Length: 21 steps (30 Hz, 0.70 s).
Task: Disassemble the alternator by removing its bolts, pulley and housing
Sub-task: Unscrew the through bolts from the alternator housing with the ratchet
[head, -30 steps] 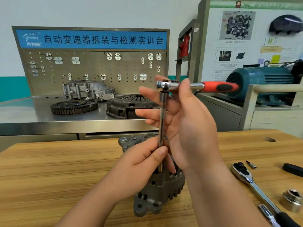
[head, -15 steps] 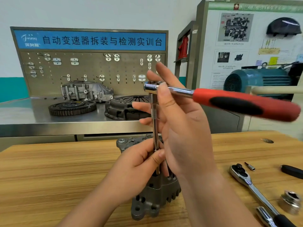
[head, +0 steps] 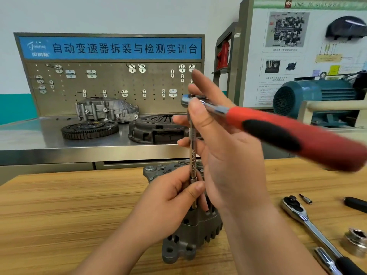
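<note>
Directly below both hands, the grey cast-metal alternator (head: 190, 235) stands on the light wooden table (head: 69, 215). The left hand (head: 170, 203) grips the lower end of the slim chrome extension bar (head: 192, 151) where it meets the alternator. The right hand (head: 228, 155) pinches the head of the red-and-black-handled ratchet (head: 278, 130) atop that bar, with the handle pointing right.

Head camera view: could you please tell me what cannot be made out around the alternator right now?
- Bolt and socket tip: head view, hidden under the left hand gripping the extension bar.
- Top of the alternator: head view, covered by the right hand.
- Red ratchet: head view, handle blurred, its end cut by the right edge.
- Second ratchet: head view, handle cut by the bottom edge.
</note>
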Each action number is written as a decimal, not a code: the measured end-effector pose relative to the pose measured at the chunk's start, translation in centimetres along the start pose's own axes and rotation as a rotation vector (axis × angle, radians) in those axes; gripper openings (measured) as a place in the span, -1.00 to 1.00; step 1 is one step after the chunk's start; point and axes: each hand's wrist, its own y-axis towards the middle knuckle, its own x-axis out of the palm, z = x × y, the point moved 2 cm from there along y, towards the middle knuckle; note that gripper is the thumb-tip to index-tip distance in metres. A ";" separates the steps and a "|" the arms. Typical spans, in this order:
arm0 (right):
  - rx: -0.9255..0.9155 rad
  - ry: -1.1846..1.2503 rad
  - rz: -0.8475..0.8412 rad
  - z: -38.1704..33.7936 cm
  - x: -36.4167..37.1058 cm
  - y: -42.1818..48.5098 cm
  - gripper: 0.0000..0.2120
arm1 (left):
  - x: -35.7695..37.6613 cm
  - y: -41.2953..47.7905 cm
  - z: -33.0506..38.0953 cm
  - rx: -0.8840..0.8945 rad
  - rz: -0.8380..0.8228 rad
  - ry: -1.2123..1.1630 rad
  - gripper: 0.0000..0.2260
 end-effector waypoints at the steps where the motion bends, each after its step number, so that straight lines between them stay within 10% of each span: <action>1: -0.018 -0.022 -0.010 -0.1 0.1 0.0 -0.71 | 0.0 0.0 0.0 -0.002 0.002 0.001 -0.72; 12: 0.263 0.260 -0.041 0.4 -0.4 0.2 -0.58 | -0.1 -0.4 0.3 0.042 -0.042 -0.063 -0.72; 21: -0.014 0.017 -0.017 -0.2 -0.1 0.1 -0.71 | 0.1 0.0 0.5 0.027 0.014 0.012 -0.69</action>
